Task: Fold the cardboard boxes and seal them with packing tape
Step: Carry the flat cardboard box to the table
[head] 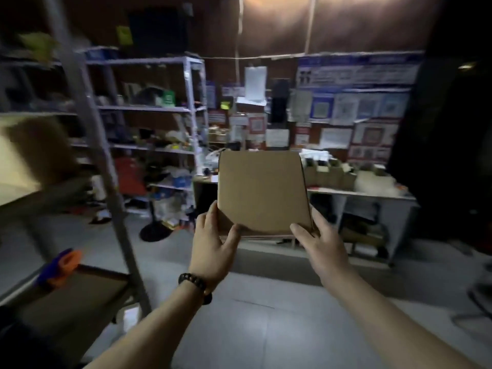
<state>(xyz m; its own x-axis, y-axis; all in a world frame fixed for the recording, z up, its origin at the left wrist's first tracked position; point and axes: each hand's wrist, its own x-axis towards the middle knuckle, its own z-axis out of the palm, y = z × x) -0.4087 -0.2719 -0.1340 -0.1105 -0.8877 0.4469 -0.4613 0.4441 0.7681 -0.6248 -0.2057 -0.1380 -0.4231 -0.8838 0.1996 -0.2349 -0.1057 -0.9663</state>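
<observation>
You've got the cardboard box (262,191) held up in front of you at arm's length, your left hand (211,243) pinching its lower left corner, your right hand (320,245) gripping the lower right corner, the metal shelving (149,107) behind on the left.

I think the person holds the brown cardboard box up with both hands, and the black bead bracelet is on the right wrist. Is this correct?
Not quite. The head view shows the black bead bracelet on the left wrist, not the right. The rest stands: the left hand and the right hand both grip the lower corners of the brown cardboard box, held up in the air.
</observation>
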